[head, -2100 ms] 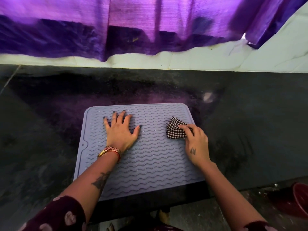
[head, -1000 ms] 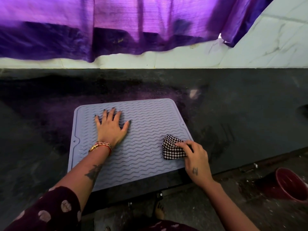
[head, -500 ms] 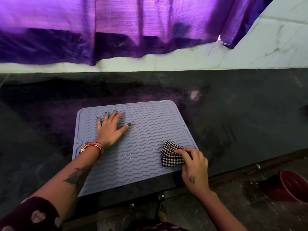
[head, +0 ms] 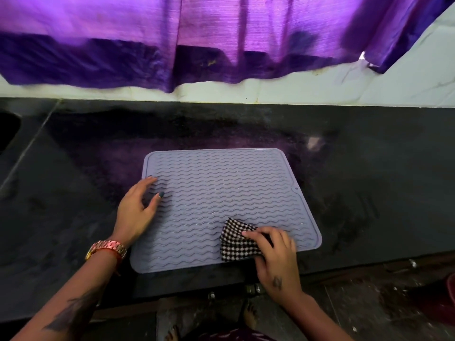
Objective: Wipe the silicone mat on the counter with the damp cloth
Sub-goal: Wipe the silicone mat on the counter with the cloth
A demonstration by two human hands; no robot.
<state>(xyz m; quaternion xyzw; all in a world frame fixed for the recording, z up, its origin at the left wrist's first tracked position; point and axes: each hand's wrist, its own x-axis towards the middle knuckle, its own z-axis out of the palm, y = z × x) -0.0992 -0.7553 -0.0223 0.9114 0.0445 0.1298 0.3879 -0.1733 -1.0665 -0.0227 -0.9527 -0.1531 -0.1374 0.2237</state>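
A lavender silicone mat (head: 221, 193) with wavy ridges lies flat on the dark counter (head: 369, 180), near its front edge. My right hand (head: 275, 262) holds a folded black-and-white checked cloth (head: 236, 242) against the mat's near right part, fingers curled over the cloth. My left hand (head: 138, 207) rests at the mat's left edge, fingers relaxed and spread, thumb on the ridges. A gold watch sits on the left wrist.
A purple curtain (head: 221, 40) hangs over the white tiled wall behind the counter. A dark sink opening (head: 7, 129) shows at the far left. A red bucket (head: 451, 286) peeks in at the right edge on the floor, below the counter's front edge.
My left hand slid from the mat's middle-left to its left edge. The cloth in my right hand moved down from the mat's upper right to its near right part, then leftward.
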